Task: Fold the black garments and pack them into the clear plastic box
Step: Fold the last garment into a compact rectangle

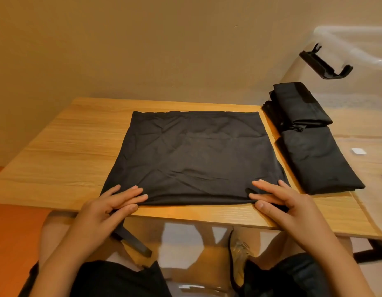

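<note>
1. Black fabric is lying flat in the middle of the wooden table (68, 146): this black garment (192, 155) is spread as a rough rectangle, lightly creased, with its near edge running just inside the table's front edge.
2. The left hand (108, 206) is pinching the garment's near left corner, fingers lying on top of the cloth and the thumb tucked at the edge beneath.
3. The right hand (280, 202) is gripping the near right corner in the same way, thumb at the hem and fingers resting over the fabric; the two hands are sitting well apart, one at each corner.
4. Two folded black garments are lying to the right, inside the clear plastic box (357, 116): the nearer folded garment (318, 159) is touching the farther folded garment (299, 103) end to end.
5. A black latch (325, 63) is hanging on the box's near wall, above the folded pieces.
6. A small white label (358, 151) is showing on the box to the right of the nearer folded garment.
7. Beyond the table a plain beige wall (143, 43) is filling the background.
</note>
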`<state>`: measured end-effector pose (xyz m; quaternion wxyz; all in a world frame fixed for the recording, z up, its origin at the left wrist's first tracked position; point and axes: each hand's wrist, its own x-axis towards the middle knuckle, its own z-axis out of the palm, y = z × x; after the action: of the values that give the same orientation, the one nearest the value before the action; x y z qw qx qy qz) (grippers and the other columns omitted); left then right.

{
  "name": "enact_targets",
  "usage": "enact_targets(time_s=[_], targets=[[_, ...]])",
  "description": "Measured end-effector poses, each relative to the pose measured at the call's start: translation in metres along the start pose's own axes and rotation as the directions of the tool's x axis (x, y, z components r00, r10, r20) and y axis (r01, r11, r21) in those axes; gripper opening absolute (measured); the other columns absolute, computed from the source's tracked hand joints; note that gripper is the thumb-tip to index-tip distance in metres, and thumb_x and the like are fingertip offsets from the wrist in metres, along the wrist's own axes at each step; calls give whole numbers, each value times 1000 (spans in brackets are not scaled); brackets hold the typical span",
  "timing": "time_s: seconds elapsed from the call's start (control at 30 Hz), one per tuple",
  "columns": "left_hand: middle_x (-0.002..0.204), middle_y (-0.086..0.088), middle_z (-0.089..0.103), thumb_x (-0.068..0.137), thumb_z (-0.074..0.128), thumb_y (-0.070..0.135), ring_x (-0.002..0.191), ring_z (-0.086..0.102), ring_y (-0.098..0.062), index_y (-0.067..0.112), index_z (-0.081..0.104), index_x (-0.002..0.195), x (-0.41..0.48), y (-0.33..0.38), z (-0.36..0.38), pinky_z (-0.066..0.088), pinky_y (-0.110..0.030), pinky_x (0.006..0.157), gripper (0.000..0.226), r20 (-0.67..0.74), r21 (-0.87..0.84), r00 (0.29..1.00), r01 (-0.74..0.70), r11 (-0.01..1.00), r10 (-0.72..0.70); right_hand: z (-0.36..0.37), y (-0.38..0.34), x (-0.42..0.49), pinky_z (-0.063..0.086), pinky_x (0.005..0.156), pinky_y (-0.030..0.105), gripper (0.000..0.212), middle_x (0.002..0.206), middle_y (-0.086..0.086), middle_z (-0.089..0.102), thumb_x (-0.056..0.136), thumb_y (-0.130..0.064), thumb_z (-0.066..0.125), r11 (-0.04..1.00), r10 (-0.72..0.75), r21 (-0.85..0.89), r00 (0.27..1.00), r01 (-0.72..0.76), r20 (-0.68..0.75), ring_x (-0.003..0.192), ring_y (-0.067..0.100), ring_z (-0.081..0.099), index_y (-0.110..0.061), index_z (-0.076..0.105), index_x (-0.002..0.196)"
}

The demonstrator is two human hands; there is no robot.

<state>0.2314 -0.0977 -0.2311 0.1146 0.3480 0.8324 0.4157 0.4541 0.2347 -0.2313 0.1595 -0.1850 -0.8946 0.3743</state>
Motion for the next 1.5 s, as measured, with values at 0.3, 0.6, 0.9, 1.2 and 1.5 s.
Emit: enact_targets(time_s=[0.3, 0.6, 0.9, 1.2, 1.5], targets=[[133, 31, 57, 94, 52, 55, 130, 45, 12, 50, 61, 131, 13, 38, 1, 39, -18, 101, 38, -32, 174, 989, -135, 975, 143, 2, -32, 12, 29, 120, 36, 33, 129, -28, 63, 96, -50, 59, 989, -140, -41, 990, 140, -3, 133, -7, 48, -44, 65, 128], [166, 15, 15, 98, 10, 52, 153, 3, -3, 33, 24, 158, 78, 56, 76, 4, -45, 127, 64, 202, 536, 978, -154, 830, 51, 75, -80, 77, 3, 125, 42, 52, 167, -6, 21, 108, -43, 30, 908, -60, -385, 962, 163, 267, 155, 15, 9, -35, 24, 159], [166, 16, -17, 90, -3, 67, 152, -21, -8, 48, -5, 156, 73, 45, 76, -12, -48, 123, 69, 220, 636, 975, -113, 763, -39, 76, -53, 67, -10, 124, 43, 62, 169, -12, -10, 102, -65, 9, 832, 29, -538, 958, 136, 286, 155, 14, -17, -44, -1, 159], [162, 21, -22, 85, -6, 77, 149, -26, -3, 55, -9, 152, 68, 17, 37, -12, -44, 123, 71, 190, 690, 976, -53, 722, -110, 37, -20, 62, -11, 125, 41, 68, 165, -17, -17, 90, -74, -4, 806, 106, -588, 960, 71, 261, 152, 10, -21, -52, -10, 154], [162, 22, -20, 83, -6, 81, 149, -23, -1, 59, -6, 149, 60, 2, 20, -12, -39, 123, 70, 117, 678, 980, 42, 734, -164, 13, 1, 61, -11, 123, 38, 68, 162, -21, -20, 84, -78, -8, 783, 189, -621, 963, -30, 192, 152, 7, -22, -57, -14, 149]])
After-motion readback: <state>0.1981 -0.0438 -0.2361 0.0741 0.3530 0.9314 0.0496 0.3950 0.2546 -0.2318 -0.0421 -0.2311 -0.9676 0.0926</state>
